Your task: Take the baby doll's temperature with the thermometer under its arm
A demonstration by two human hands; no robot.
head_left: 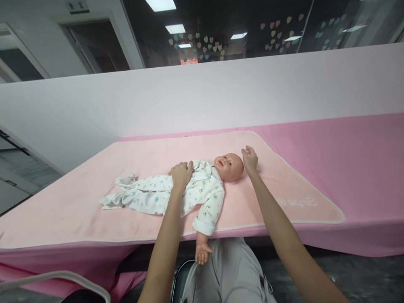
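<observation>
A baby doll (pixel 202 189) lies on its back in a white patterned sleepsuit, its head to the right and its legs to the left. Across the doll's waist lies my left hand (pixel 182 173), thumb apart from the fingers; the fingertips are partly hidden on the far side. My right hand (pixel 250 158) is beside the crown of the doll's head (pixel 229 166), its fingers loosely bent and apart, with nothing visible in them. The doll's near arm hangs over the table's front edge, palm up. Both sleepsuit feet look flattened at the left.
A peach mat (pixel 78 202) with a pale border lies under the doll, on a pink tablecloth (pixel 362 168). A white partition (pixel 221 101) rises behind the table. Below the front edge are my grey trousers (pixel 230 269) and a pale curved rail (pixel 59 275).
</observation>
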